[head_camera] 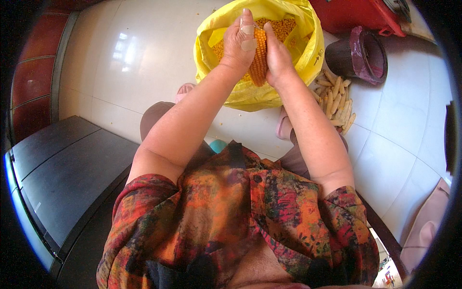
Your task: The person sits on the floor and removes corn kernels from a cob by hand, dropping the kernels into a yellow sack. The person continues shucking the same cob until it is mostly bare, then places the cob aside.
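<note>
Between my two palms is a dried ear of corn point(259, 61), its lower end pointing back towards me and its orange kernels showing. My left hand point(240, 43) presses on its left side, with pale adhesive bandages point(248, 44) on the thumb and the back of the hand. My right hand point(279, 57) closes on the right side, its fingers mostly hidden beneath. Both hands are over the mouth of a yellow woven plastic sack point(252, 98), its rim rolled outward. Loose corn kernels point(278, 27) lie inside the sack.
Several bare corncobs point(337, 97) are heaped on the tiled floor point(386, 123) right of the sack. Beyond them a dark bin point(341, 57) with a purple liner leans on its side. A red container point(350, 16) is at the back right; a black cabinet point(72, 169) stands left.
</note>
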The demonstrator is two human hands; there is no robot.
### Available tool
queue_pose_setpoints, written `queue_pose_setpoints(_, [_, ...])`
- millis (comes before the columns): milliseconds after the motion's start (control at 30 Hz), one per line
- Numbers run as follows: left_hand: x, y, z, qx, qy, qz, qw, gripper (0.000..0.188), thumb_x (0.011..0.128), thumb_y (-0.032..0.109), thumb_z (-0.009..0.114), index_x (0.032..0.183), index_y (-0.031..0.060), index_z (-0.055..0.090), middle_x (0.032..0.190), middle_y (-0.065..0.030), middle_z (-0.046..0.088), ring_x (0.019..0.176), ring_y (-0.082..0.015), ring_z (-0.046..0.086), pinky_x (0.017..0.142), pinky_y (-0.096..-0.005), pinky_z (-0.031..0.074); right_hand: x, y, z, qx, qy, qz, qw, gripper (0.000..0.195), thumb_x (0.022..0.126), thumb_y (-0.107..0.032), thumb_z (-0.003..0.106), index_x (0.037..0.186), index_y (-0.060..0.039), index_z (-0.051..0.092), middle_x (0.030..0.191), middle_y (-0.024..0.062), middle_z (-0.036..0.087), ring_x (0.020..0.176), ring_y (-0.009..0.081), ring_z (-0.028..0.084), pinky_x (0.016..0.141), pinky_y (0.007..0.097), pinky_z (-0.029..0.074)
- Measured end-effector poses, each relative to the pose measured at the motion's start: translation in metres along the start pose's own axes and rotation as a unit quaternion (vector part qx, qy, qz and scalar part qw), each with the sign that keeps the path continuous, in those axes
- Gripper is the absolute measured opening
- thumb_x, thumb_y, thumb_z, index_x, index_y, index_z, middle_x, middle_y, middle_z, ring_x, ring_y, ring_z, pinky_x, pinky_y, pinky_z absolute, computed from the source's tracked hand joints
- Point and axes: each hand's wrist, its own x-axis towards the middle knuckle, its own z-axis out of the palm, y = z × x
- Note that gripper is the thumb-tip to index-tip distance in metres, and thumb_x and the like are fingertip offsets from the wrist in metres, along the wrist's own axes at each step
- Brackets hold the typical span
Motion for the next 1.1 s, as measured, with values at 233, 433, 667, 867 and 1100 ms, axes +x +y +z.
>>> queue_pose_setpoints(233, [0.002, 0.001, 0.000, 0.032, 0.006, 0.033, 0.999, 0.059, 0.097, 0.054, 0.036, 0.090, -0.0007, 0.059, 0.078, -0.0099, 0.057, 0.074, -0.0196, 0.046, 0.074, -0.0338, 0.043, -0.008, -0.010, 0.012, -0.020, -0.018, -0.014, 1.000, 0.055, 0.094, -0.049, 0.049, 0.128, -0.0051, 0.050, 0.122, 0.0087, 0.055, 0.112, 0.0166, 0.052, 0.095, 0.0321, 0.043])
queue_pose_setpoints(433, [0.003, -0.004, 0.001, 0.008, 0.008, 0.003, 1.000, 0.060, 0.096, 0.055, 0.037, 0.088, 0.0000, 0.059, 0.078, -0.0078, 0.057, 0.074, -0.0182, 0.048, 0.075, -0.0328, 0.044, -0.006, -0.013, 0.008, 0.044, -0.002, 0.111, 0.993, 0.054, 0.094, -0.047, 0.050, 0.126, -0.0042, 0.051, 0.119, 0.0090, 0.058, 0.113, 0.0187, 0.052, 0.095, 0.0320, 0.043])
queue_pose_setpoints(667, [0.011, -0.014, -0.004, 0.023, 0.026, -0.009, 0.999, 0.059, 0.096, 0.054, 0.038, 0.086, -0.0004, 0.058, 0.072, -0.0058, 0.055, 0.070, -0.0174, 0.047, 0.072, -0.0337, 0.044, -0.010, -0.007, 0.005, -0.224, -0.060, -0.100, 0.968, 0.056, 0.096, -0.046, 0.047, 0.126, 0.0011, 0.051, 0.122, 0.0103, 0.056, 0.109, 0.0163, 0.050, 0.097, 0.0281, 0.038])
queue_pose_setpoints(867, [0.003, -0.013, 0.000, 0.092, 0.022, 0.089, 0.992, 0.058, 0.096, 0.053, 0.040, 0.080, -0.0011, 0.055, 0.066, -0.0073, 0.054, 0.064, -0.0210, 0.046, 0.065, -0.0382, 0.042, -0.010, -0.003, 0.007, -0.043, 0.030, 0.017, 0.998, 0.048, 0.098, -0.041, 0.045, 0.125, -0.0024, 0.053, 0.120, 0.0095, 0.058, 0.107, 0.0188, 0.053, 0.096, 0.0300, 0.040])
queue_pose_setpoints(1100, [0.014, -0.018, -0.004, 0.002, 0.002, -0.023, 1.000, 0.062, 0.094, 0.058, 0.037, 0.095, 0.0009, 0.061, 0.082, -0.0091, 0.060, 0.079, -0.0195, 0.051, 0.079, -0.0329, 0.043, -0.014, -0.018, 0.007, 0.084, -0.037, 0.084, 0.992, 0.044, 0.096, -0.037, 0.049, 0.124, -0.0033, 0.053, 0.120, 0.0084, 0.058, 0.109, 0.0184, 0.055, 0.095, 0.0307, 0.043])
